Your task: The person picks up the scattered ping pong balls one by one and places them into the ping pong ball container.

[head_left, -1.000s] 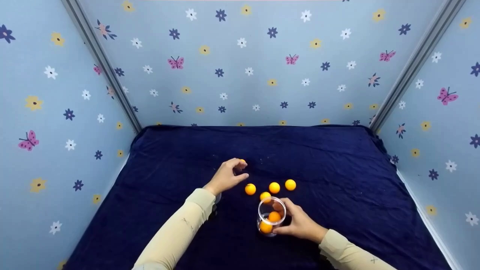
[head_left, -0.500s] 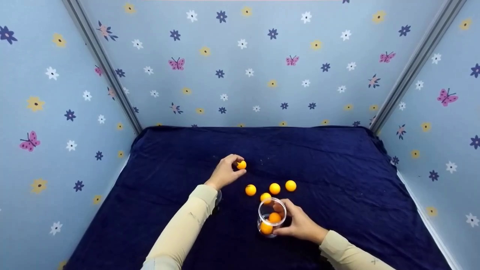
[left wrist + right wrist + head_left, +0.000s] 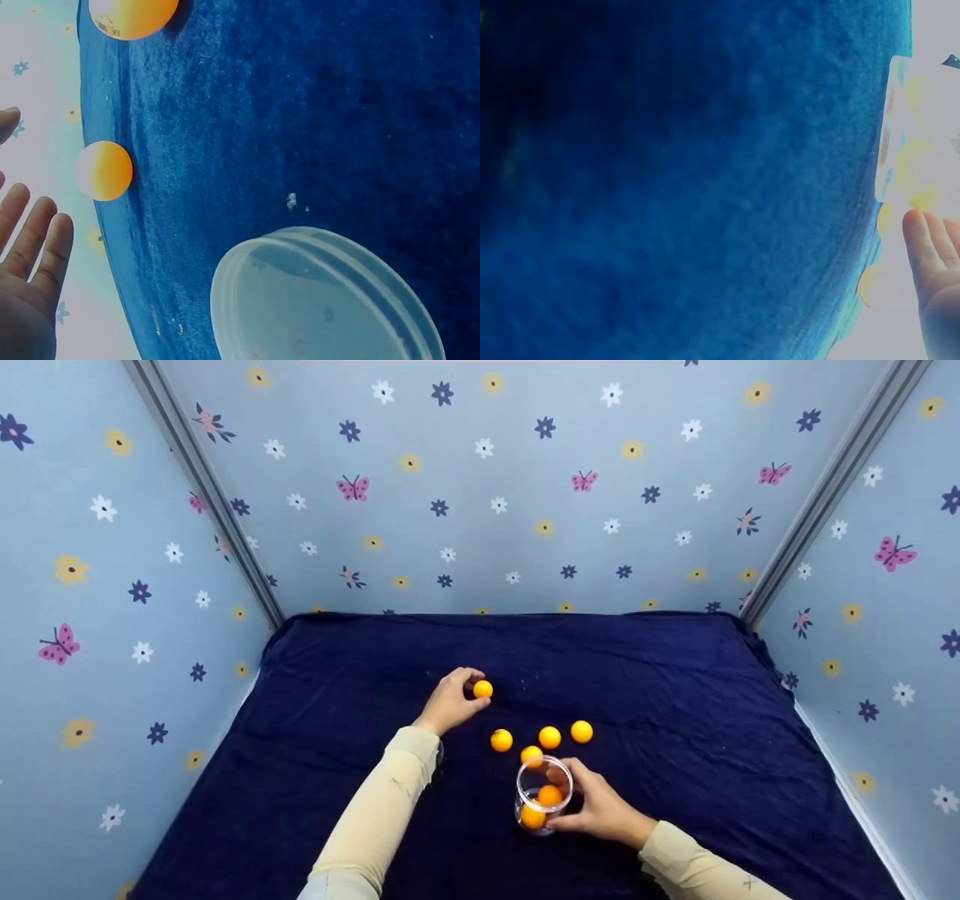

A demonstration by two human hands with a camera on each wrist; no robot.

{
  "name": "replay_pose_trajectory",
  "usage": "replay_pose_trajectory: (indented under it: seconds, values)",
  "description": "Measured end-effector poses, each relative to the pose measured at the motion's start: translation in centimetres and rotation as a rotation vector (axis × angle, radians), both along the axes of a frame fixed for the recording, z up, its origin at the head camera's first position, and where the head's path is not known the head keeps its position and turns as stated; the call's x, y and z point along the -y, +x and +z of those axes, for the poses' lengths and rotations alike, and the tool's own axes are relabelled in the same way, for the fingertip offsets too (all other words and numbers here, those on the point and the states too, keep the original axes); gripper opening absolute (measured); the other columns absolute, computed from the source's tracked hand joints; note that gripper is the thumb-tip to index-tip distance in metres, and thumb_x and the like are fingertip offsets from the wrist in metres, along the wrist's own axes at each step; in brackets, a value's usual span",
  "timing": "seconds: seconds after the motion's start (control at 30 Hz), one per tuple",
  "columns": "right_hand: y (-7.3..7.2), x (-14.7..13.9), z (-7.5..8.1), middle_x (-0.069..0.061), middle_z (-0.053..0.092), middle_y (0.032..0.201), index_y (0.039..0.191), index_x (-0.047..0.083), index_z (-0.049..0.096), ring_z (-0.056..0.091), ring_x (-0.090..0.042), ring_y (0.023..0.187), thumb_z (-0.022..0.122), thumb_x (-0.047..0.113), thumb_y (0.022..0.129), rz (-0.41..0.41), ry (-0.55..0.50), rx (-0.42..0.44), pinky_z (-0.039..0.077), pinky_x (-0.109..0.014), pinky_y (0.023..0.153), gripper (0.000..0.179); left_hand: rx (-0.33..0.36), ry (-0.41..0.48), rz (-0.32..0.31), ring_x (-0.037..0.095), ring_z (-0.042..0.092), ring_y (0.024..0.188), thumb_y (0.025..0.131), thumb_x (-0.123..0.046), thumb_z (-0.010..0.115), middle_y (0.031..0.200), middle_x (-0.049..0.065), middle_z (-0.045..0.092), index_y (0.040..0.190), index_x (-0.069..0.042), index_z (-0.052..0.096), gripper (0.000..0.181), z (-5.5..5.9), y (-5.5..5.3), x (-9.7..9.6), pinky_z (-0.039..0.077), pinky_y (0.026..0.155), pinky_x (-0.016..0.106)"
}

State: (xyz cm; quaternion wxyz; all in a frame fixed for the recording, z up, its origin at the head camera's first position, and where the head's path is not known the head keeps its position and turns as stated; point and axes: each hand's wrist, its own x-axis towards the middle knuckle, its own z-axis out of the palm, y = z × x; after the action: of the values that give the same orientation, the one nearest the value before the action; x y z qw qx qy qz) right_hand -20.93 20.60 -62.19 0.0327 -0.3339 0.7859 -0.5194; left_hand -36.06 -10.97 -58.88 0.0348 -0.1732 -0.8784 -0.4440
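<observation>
My left hand [image 3: 452,701] reaches around an orange ping-pong ball [image 3: 483,690], with fingers behind it and the thumb in front. In the left wrist view its fingers look straight, with a gap to the nearest ball [image 3: 105,171]. On the right, my right hand [image 3: 600,808] grips a clear plastic jar [image 3: 545,810] from its side, thumb in front. Two orange balls [image 3: 532,816] show inside the jar, which stands on the cloth. Washed-out light hides much of the jar [image 3: 889,131] in the right wrist view.
Several loose balls [image 3: 549,737] lie on the dark blue cloth [image 3: 660,682] behind the jar. A clear round lid-like piece [image 3: 322,292] lies on the cloth near my left wrist, mostly hidden by the sleeve in the head view. Flower-patterned walls [image 3: 517,472] stand on three sides.
My left hand has shifted slightly left and away, and the ball beside its fingers shows fully now instead of being mostly covered. My right hand and the jar have stayed in place.
</observation>
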Motion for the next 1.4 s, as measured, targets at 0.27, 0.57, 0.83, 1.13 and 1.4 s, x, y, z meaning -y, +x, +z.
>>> replay_pose_trajectory:
  seconds: [0.27,0.57,0.83,1.13,1.4]
  values:
    - [0.0,-0.1,-0.1,-0.031,0.069,0.135,0.138,-0.005,0.056,0.069,-0.045,0.125,0.099,0.018,0.080,0.005,0.000,-0.001,0.058,-0.034,0.111,0.076,0.038,-0.018,0.052,0.042,0.064,0.132,0.095,-0.013,0.085,0.139,0.018,0.067,0.140,-0.002,0.067,0.049,-0.9,-0.3,-0.4,0.052,0.114,0.054]
    - [0.0,-0.1,-0.2,-0.030,0.070,0.135,0.137,-0.006,0.055,0.069,-0.048,0.125,0.099,0.017,0.080,0.014,-0.005,-0.005,0.058,-0.036,0.111,0.075,0.033,-0.026,0.077,0.040,0.064,0.132,0.095,-0.014,0.083,0.139,0.020,0.068,0.140,0.003,0.066,0.051,-2.1,-1.0,-0.8,0.051,0.116,0.054]
    - [0.0,-0.2,-0.2,-0.028,0.070,0.137,0.138,-0.006,0.055,0.069,-0.047,0.126,0.099,0.018,0.081,0.004,0.004,0.001,0.057,-0.034,0.112,0.076,-0.015,-0.058,0.130,0.028,0.067,0.129,0.090,-0.030,0.088,0.139,0.010,0.069,0.140,-0.010,0.069,0.057,-8.2,-5.5,-0.8,0.052,0.113,0.044]
    - [-0.2,-0.3,-0.1,-0.029,0.070,0.135,0.138,-0.005,0.056,0.069,-0.047,0.125,0.099,0.018,0.080,-0.001,0.008,-0.003,0.057,-0.035,0.111,0.076,0.028,-0.156,0.201,0.034,0.063,0.137,0.091,-0.027,0.087,0.147,0.012,0.066,0.147,-0.011,0.066,0.062,-8.3,-6.2,-1.9,0.052,0.114,0.050]
    - [-0.1,-0.1,-0.2,-0.029,0.069,0.137,0.138,-0.006,0.055,0.069,-0.046,0.124,0.098,0.017,0.081,0.019,-0.008,-0.013,0.056,-0.034,0.112,0.076,0.078,-0.254,0.297,0.036,0.067,0.131,0.092,-0.030,0.085,0.144,0.012,0.068,0.148,-0.012,0.064,0.063,-8.4,-5.8,-2.5,0.056,0.109,0.053]
